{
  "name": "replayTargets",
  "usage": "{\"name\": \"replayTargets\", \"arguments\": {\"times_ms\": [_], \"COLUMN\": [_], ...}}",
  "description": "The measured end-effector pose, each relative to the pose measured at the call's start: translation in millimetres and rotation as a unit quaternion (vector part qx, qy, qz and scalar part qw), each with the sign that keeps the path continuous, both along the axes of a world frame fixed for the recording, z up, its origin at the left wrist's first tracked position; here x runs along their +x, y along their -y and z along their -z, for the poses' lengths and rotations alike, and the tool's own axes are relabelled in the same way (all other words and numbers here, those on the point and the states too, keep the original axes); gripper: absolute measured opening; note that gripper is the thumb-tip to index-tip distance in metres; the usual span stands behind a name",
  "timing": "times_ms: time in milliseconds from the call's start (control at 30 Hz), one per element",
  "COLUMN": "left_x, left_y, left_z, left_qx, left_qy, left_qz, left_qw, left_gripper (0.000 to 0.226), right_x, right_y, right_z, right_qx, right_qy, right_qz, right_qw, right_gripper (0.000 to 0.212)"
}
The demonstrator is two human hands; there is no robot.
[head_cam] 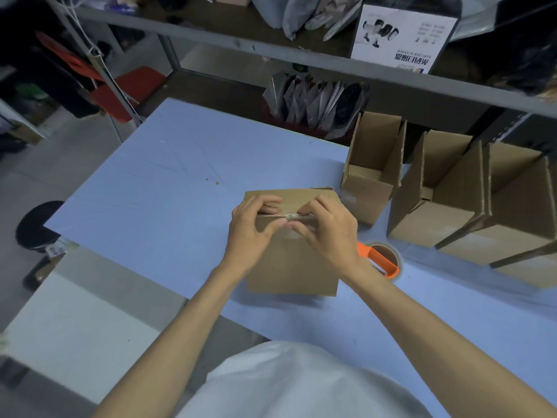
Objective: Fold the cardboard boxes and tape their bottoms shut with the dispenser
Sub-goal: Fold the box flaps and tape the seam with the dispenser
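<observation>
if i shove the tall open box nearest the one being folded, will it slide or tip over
The open box looks empty, so it is probably light and would slide easily on the smooth blue table. It stands tall on a narrow base, so a push near the top could well tip it.

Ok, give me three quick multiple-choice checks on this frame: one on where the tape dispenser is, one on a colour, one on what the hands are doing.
1. Where is the tape dispenser?
A. On the table, right of the box being worked
B. On the shelf
C. In the left hand

2. What colour is the dispenser's handle?
A. Blue
B. Orange
C. Black

3. What are the left hand and right hand doing?
A. Both pressing on the seam of the box
B. Both resting on the blue table
C. One lifting an open box

Answers: 1 A, it lies beside the right wrist; 2 B, the handle shows orange; 3 A, the fingers meet at the flaps' seam.
</observation>
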State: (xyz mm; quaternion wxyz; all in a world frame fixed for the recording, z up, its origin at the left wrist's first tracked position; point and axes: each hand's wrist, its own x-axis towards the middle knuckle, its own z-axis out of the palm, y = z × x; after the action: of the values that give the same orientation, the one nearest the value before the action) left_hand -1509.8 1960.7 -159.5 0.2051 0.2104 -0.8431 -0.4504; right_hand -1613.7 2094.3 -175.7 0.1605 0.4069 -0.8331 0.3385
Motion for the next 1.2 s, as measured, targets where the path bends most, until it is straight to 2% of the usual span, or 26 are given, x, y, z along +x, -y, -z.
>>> {"name": "replayTargets", "arguments": {"times_ms": [67, 167, 267, 367, 433, 500, 567, 600, 667, 733, 867, 967, 1067, 1133, 1200], "left_x": [-1.2, -4.7, -4.8, -0.9, -0.9, -3.2, -6.9, -8.5, -10.2, -8.4, 11.2, 35.1, 52.8, 56.7, 56.9], "left_y": [-4.2, -6.9, -2.7, 2.6, 1.5, -3.9, -10.0, -11.5, -9.0, 3.2, 31.8, 32.7, 23.7, 21.6, 21.8], "left_z": [1.8, 5.6, 5.5, 3.7, 1.9, 2.0, 1.8, 1.2, -4.2, -13.9, -31.1, -34.3, -26.6, -19.6, -13.7], "left_qx": [-0.049, -0.103, -0.095, -0.082, -0.082, -0.071, -0.052, -0.037, 0.016, 0.052, 0.017, 0.094, 0.111, 0.118, 0.157], "left_qy": [0.009, 0.012, 0.004, -0.001, 0.006, 0.009, 0.003, 0.0, -0.009, -0.029, -0.009, 0.09, 0.168, 0.145, 0.094], "left_qz": [0.005, -0.007, -0.02, -0.015, -0.012, -0.032, -0.058, -0.064, -0.069, -0.073, -0.046, 0.073, 0.184, 0.172, 0.114], "left_qw": [0.999, 0.995, 0.995, 0.997, 0.997, 0.997, 0.997, 0.997, 0.997, 0.996, 0.999, 0.989, 0.962, 0.967, 0.977], "left_gripper": [0.016, 0.014, 0.018, 0.016, 0.015, 0.014, 0.01, 0.008, 0.007, 0.013, 0.044, 0.084, 0.115, 0.115, 0.101], "right_x": [-2.3, -1.9, 2.3, 12.1, 19.1, 22.5, 23.8, 23.5, 22.0, 16.6, -4.6, -23.4, -37.3, -42.4, -42.7], "right_y": [-6.2, -14.5, -17.3, -30.8, -40.9, -49.5, -53.5, -54.2, -52.8, -48.1, -36.1, -23.3, -14.7, -12.6, -13.4], "right_z": [4.6, 6.6, 6.6, 13.1, 19.6, 26.3, 32.3, 34.1, 32.8, 23.4, 0.0, -15.0, -27.0, -31.1, -34.5], "right_qx": [0.051, 0.132, 0.121, 0.039, -0.017, -0.05, -0.063, -0.064, -0.087, -0.131, -0.161, -0.185, -0.185, -0.173, -0.181], "right_qy": [-0.026, -0.061, -0.054, 0.061, 0.185, 0.367, 0.515, 0.54, 0.551, 0.557, 0.572, 0.618, 0.656, 0.663, 0.647], "right_qz": [-0.02, -0.049, -0.043, 0.043, 0.099, 0.085, 0.033, 0.022, 0.021, 0.023, 0.059, 0.098, 0.119, 0.114, 0.108], "right_qw": [0.998, 0.988, 0.99, 0.996, 0.978, 0.925, 0.854, 0.839, 0.83, 0.82, 0.802, 0.758, 0.722, 0.719, 0.732], "right_gripper": [0.041, 0.063, 0.075, 0.09, 0.092, 0.075, 0.044, 0.032, 0.021, 0.02, 0.024, 0.033, 0.041, 0.043, 0.046]}}
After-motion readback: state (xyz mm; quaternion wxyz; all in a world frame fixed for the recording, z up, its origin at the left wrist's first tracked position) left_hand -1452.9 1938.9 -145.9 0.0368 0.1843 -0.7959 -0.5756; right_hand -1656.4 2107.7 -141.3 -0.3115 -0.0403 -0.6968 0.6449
